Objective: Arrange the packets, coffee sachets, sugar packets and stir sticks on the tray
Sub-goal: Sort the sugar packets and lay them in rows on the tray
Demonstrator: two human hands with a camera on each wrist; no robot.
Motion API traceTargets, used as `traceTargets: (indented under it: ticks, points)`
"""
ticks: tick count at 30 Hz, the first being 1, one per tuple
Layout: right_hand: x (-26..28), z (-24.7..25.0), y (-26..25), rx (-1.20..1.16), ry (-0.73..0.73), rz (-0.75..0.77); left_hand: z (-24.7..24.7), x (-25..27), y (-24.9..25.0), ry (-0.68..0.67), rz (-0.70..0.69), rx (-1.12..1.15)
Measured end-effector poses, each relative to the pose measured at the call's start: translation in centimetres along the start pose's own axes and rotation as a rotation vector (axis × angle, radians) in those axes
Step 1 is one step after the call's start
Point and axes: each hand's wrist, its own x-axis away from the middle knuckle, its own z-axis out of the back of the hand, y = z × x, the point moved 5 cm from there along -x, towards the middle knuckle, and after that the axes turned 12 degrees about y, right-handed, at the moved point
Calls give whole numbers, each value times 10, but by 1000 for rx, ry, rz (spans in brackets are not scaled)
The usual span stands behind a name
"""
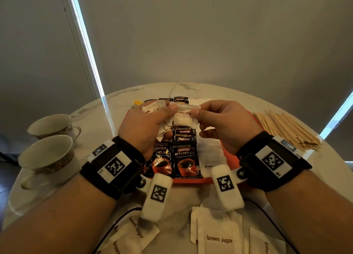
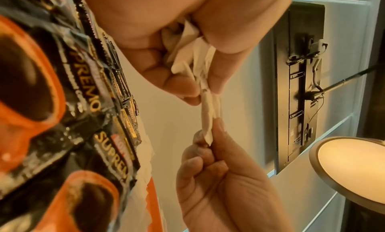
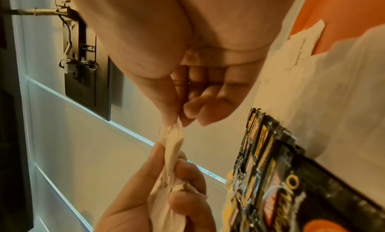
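Above the orange tray [image 1: 191, 181] both hands hold white brown sugar packets. My left hand [image 1: 168, 110] grips a bunch of several packets [image 2: 187, 54] in its curled fingers. My right hand [image 1: 198, 113] pinches the right edge of one sugar packet [image 1: 184, 113] between thumb and forefinger, and the left thumb holds its other edge. The same packet [image 3: 172, 141] stretches between the two pinches in the right wrist view. Black and orange coffee sachets [image 1: 184, 158] lie in rows on the tray, with more sugar packets [image 1: 210, 154] stacked to their right. A pile of wooden stir sticks [image 1: 286, 129] lies on the table right of the tray.
Two empty teacups [image 1: 47, 154] stand on the round marble table [image 1: 114, 104] at the left. Loose brown sugar packets [image 1: 217, 234] lie on the table in front of the tray. More sachets [image 1: 180, 98] lie beyond the tray's far edge.
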Motion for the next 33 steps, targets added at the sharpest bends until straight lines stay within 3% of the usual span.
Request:
traceTargets:
  ticks: [5,10,12,16,22,25,33]
  points:
    - [-3,7,-1,-134,148,-30,1,-1,-2,11,37,46]
    - [3,-2,-1,-45,-45,-62,1,-2,-3,7,39,58]
    - [2,-1,-1,4,-34,-49,0,-2,-4,1,35,38]
    - [-23,34,0,-49,199,-94,1,-6,-3,-13,15,3]
    - [-51,98,51,107,476,-442,2,-8,-4,-14,-2,-12]
    - [-50,104,64,193,471,-519,0,-8,-4,-26,-6,-7]
    - [-55,93,60,332,413,-496,2,-9,-3,-11,-4,4]
